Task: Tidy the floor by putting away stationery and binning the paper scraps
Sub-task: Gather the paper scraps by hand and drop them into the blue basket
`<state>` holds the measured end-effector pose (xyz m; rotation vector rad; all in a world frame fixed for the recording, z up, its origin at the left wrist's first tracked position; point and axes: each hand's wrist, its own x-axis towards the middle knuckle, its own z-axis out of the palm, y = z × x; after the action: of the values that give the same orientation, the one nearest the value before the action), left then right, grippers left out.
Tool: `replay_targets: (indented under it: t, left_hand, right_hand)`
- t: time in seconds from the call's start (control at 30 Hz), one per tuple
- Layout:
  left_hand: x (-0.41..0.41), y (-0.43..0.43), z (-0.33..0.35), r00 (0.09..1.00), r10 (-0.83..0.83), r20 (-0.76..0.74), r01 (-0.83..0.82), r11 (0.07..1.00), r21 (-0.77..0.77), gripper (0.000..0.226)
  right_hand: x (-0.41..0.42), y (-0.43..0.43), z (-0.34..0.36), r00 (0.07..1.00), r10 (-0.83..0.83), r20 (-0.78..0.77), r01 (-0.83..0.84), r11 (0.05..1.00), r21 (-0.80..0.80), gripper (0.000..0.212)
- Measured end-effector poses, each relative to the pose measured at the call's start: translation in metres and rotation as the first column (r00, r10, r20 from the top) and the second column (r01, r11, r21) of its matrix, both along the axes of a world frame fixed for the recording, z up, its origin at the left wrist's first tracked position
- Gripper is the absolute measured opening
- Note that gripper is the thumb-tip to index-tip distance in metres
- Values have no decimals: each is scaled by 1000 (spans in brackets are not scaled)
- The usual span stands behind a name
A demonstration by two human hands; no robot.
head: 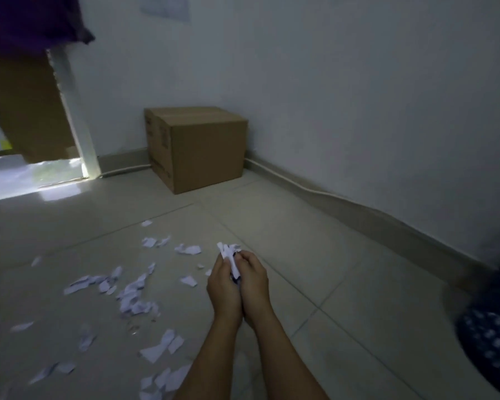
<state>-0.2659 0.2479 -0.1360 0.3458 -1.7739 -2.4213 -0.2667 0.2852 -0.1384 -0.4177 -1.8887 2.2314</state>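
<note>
Several scraps [228, 251], between left hand [224, 285], right hand [254, 284]

The cardboard box [197, 148] carries dark print on its side, too blurred to read

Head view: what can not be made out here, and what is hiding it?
Held scraps: how many there are, hidden inside the left hand and right hand.
Cardboard box: closed, so its contents are hidden; the side print is too small and dim.
Dotted fabric: blurred, cut off by the right edge.
Floor scraps: blurred; the lowest are cut by the bottom edge.
</note>
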Motion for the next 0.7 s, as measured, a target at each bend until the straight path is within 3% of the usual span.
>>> replay_targets:
  t: [0.13,0.33,0.57,0.7]
  left_hand:
    - [-2,64,63,981,-116,-155,108,992,-58,31]
    - [10,184,146,897,-276,-344,285,958,-24,31]
    - [59,374,198,766,-478,-430,559,826,77,26]
    - [107,463,189,680,-616,-398,657,753,-42,29]
  right_hand:
    - [1,64,61,984,-108,-142,111,994,12,15]
    - [21,183,146,907,-276,-318,290,957,-4,15]
    - [88,362,209,751,-522,-404,614,778,137,17]
    - [140,454,196,663,-655,-363,732,668,132,13]
